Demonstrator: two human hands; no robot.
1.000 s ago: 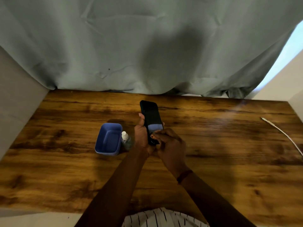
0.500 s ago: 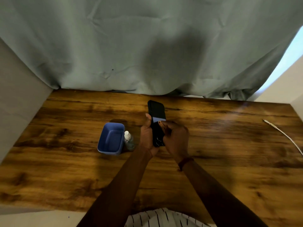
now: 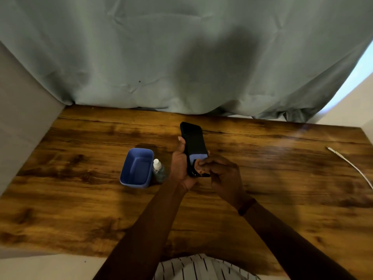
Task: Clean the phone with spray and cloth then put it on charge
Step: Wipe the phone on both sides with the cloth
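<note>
The fingertips (image 3: 198, 167) of the right hand (image 3: 222, 176) are pinching a small blue cloth (image 3: 197, 158) and pressing it on the lower part of the black phone (image 3: 193, 145). The left hand (image 3: 180, 166) is gripping the phone from the side, its thumb lying along the left edge, and is holding it tilted above the wooden table (image 3: 80, 199). The lower end of the phone is hidden behind the right fingers, and most of the cloth is hidden too, so its full size is hard to make out.

Just left of the left hand, a small spray bottle (image 3: 159, 170) is standing beside an empty blue plastic tub (image 3: 137, 167). A white charging cable (image 3: 351, 165) is lying well apart at the right, and the frame edge is cutting it off.

Compared with half a second ago, the cloth is sitting lower on the screen, and more of the dark glass is showing above it.
</note>
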